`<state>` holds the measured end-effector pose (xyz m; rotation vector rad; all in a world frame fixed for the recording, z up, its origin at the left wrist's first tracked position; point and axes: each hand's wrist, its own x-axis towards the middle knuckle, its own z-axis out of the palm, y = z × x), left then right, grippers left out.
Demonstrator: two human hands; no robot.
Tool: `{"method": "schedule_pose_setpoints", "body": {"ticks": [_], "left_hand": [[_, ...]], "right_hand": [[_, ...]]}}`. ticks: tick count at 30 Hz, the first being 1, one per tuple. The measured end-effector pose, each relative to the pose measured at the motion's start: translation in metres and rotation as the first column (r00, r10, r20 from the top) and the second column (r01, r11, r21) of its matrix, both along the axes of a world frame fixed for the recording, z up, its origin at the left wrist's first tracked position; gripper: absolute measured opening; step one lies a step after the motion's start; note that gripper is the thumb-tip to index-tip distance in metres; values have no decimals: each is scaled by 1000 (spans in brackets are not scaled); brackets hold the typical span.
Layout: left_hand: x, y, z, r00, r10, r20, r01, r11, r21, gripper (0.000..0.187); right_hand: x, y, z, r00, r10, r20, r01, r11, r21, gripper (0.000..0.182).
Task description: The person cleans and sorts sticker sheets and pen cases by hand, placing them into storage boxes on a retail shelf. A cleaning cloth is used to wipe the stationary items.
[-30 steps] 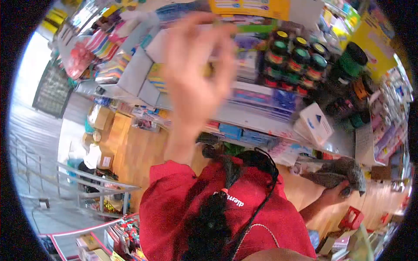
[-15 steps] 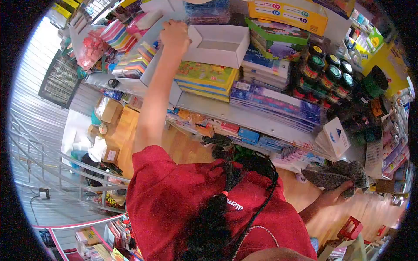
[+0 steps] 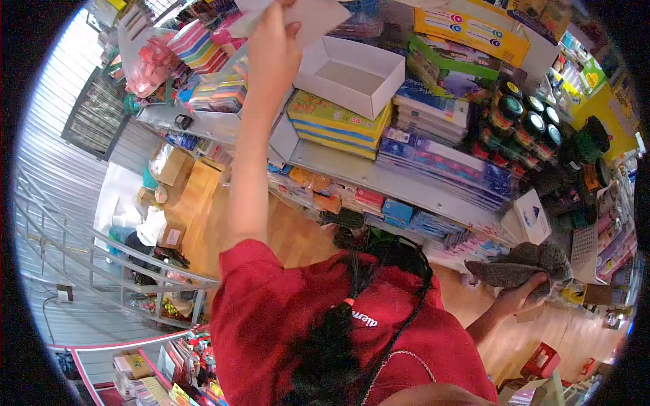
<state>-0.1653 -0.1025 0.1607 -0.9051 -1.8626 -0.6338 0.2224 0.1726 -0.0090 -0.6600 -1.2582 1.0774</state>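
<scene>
My left hand [image 3: 274,57] is raised at the top of the view, its fingers closed on a flat white cardboard piece [image 3: 318,20]. That piece is tilted above the shelf, and its far side runs out of the frame. Just right of my hand, an open white box [image 3: 352,74] with bare inner walls rests on yellow boxes [image 3: 335,122]. At the lower right, my right hand [image 3: 518,298] grips a bunched grey cloth [image 3: 518,267], held beside the shelf's end.
The shelf [image 3: 406,186] carries blue packs [image 3: 440,166], black-lidded jars [image 3: 521,118] and a long yellow box [image 3: 470,34]. Packs of coloured sheets [image 3: 220,91] stand at the left. A metal railing [image 3: 115,250] curves along the left, and a red crate [image 3: 542,358] sits on the floor.
My left hand has risen from beside the open white box, lifting the white cardboard piece. The shelf has shifted slightly right in view. My right hand still holds the grey cloth.
</scene>
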Motion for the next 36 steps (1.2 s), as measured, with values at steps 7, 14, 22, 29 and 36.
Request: {"method": "schedule_pose_setpoints", "body": {"ticks": [7,14,22,29,36], "left_hand": [[106,-2,-72,-222,-975,-24,108,-49,993,50],[155,30,-85,-487,-843,-228,-183,-157,971,62],[194,60,-102,-492,-864,-106,48,-148,988,76],[215,62,-123,-219,-956,195,201,151,968,68],[186,61,-95,-145,-983,-113,-50,-107,993,75]], "right_hand": [[-35,-29,3,994,104,-38,-103,995,16,42],[-79,-80,10,907,377,-188,-420,848,-324,54],[-147,-144,63,741,348,574,-670,431,604,39],[-181,-130,81,768,476,427,-639,607,473,40],[-145,-156,33,682,465,565,-731,438,523,48]]}}
